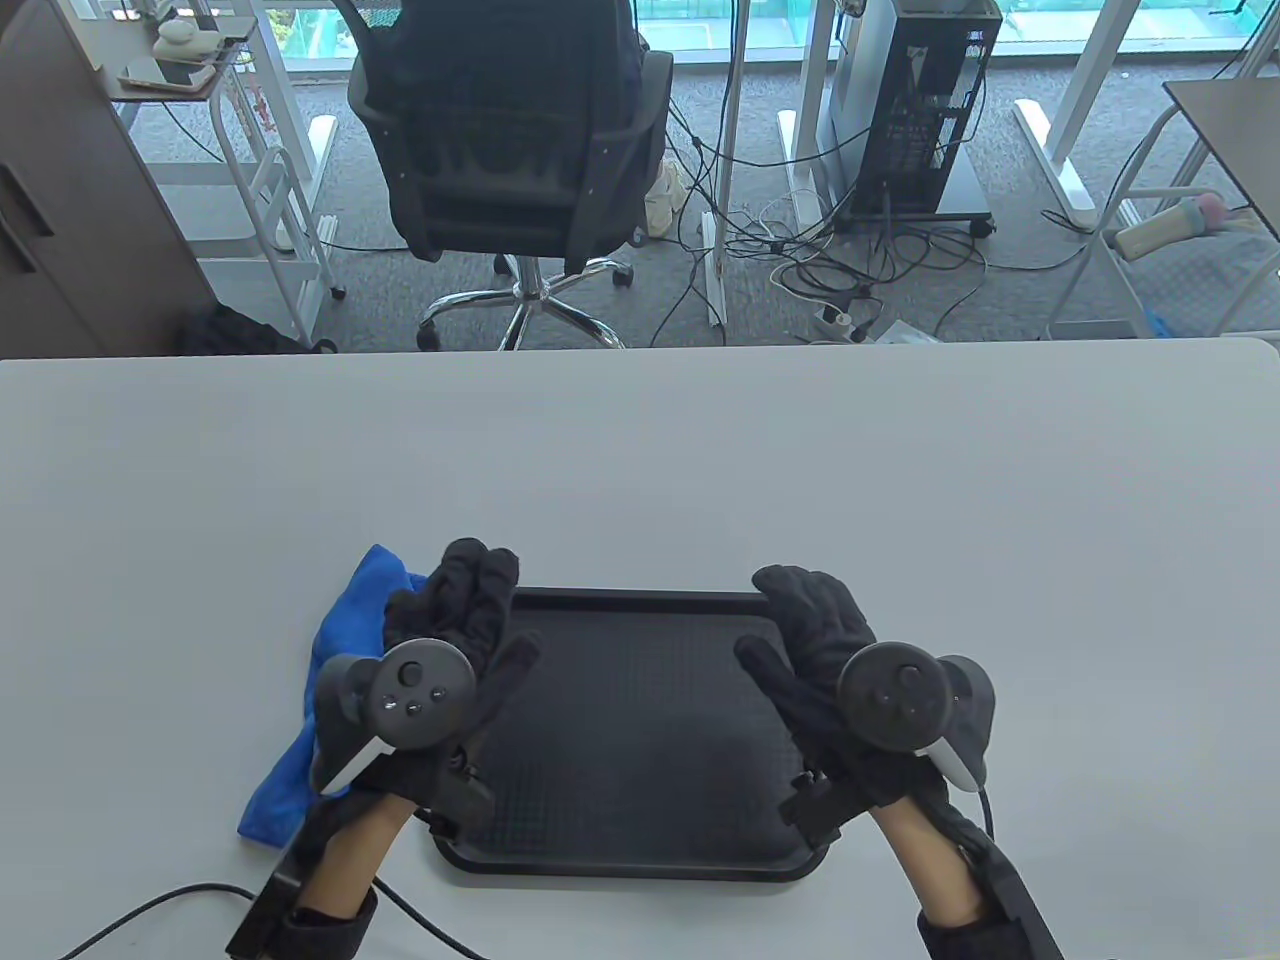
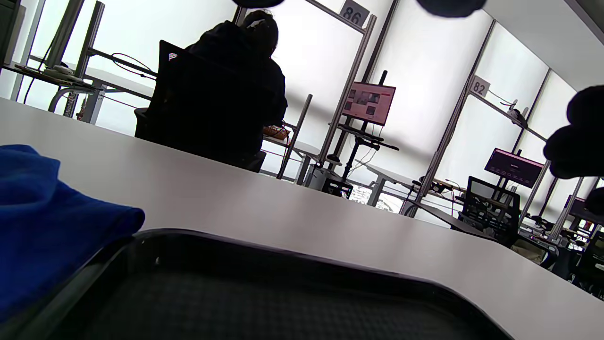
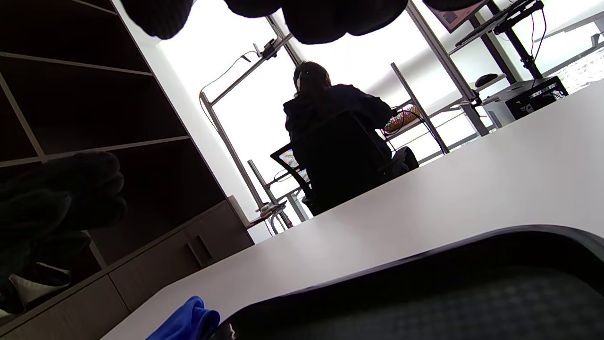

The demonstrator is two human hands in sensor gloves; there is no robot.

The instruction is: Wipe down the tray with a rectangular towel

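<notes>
- The table [image 1: 640, 450] is a plain pale grey top that fills the lower two-thirds of the table view, its far edge running straight across the middle of the frame.
- A black tray [image 1: 640, 790] with a textured floor lies near the bottom centre, flat on the table.
- The blue towel [image 1: 340, 620] lies crumpled just left of the tray, against its left rim; the left wrist view shows it lapping onto that rim at lower left.
- The left hand [image 1: 455, 650] hangs over the tray's left edge and the towel, fingers stretched forward and loose, gripping nothing that shows.
- The right hand [image 1: 825, 650] hangs over the tray's right side, fingers spread and slack, holding nothing.
- Beyond the table, at top centre-left, a black office chair [image 1: 510, 130] stands on grey carpet.
- At upper right a dark computer tower [image 1: 925, 100] stands among tangled cables [image 1: 820, 270] on the floor.
- A white rolling shelf cart [image 1: 270, 180] stands at upper left beside a brown cabinet [image 1: 60, 200].
- In the wrist views a seated person [image 2: 236, 89] shows in silhouette against bright windows, with lit monitors [image 2: 369, 101] on stands further right.
</notes>
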